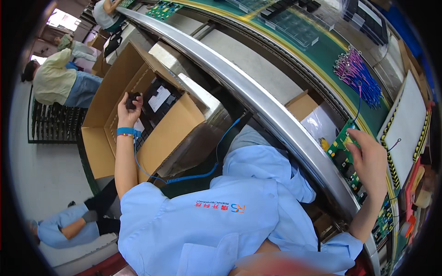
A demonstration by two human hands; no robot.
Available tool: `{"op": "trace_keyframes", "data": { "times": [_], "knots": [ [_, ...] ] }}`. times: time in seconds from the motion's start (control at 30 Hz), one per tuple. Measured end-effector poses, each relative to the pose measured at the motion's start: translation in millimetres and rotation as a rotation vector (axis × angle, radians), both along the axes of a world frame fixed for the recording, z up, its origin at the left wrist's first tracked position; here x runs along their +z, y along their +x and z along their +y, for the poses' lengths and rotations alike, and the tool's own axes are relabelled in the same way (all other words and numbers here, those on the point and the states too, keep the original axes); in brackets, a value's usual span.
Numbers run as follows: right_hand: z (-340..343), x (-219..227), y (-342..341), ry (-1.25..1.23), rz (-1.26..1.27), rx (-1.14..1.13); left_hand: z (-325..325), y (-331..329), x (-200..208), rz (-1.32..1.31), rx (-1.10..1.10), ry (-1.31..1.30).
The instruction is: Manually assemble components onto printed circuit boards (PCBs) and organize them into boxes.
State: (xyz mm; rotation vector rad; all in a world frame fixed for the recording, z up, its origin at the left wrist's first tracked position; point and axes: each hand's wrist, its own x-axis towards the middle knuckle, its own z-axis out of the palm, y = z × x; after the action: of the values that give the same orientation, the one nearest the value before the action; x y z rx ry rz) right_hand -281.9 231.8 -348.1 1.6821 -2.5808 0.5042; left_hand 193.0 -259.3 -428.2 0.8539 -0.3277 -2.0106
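Note:
My left hand (128, 112) is raised over an open cardboard box (171, 133), its fingers closed round a small black part (133, 100) whose kind I cannot make out. A blue wrist strap (128, 131) with a coiled blue cord sits on that wrist. Inside the box lie black parts (161, 100), one with a white label. On the other side, my right hand (369, 158) is over a green circuit board (341, 149) on the bench, thumb and forefinger curled together near its edge. Whatever they pinch is too small to tell. A blue wire (358, 108) runs down to the board beside the fingertips.
A metal rail (239, 76) edges the bench. Beyond the board lies a bundle of blue and purple wires (358, 76); a white panel (405, 126) with striped edging is at the right. Foam blocks (195, 92) adjoin the box. Several people (64, 85) are at the left.

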Motion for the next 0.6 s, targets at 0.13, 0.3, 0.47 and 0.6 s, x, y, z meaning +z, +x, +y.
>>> {"op": "trace_keyframes", "data": {
  "times": [0.13, 0.3, 0.47, 0.6],
  "knots": [
    [3.0, -5.3, -2.6, -0.029, -0.006, 0.034, 20.3, -38.9, 38.3, 0.050, -0.187, -0.128],
    [20.7, 2.8, -2.1, -0.011, -0.009, -0.031, 98.2, -156.4, 126.7, -0.125, -0.570, -0.645],
    [25.2, 7.9, -14.4, -0.059, 0.000, -0.058, 162.5, -279.6, 170.4, -0.438, -0.866, -1.196],
    [39.4, 8.2, -22.6, -0.080, 0.029, -0.038, 184.4, -396.6, 147.8, -0.774, -0.868, -1.676]
  ]
}}
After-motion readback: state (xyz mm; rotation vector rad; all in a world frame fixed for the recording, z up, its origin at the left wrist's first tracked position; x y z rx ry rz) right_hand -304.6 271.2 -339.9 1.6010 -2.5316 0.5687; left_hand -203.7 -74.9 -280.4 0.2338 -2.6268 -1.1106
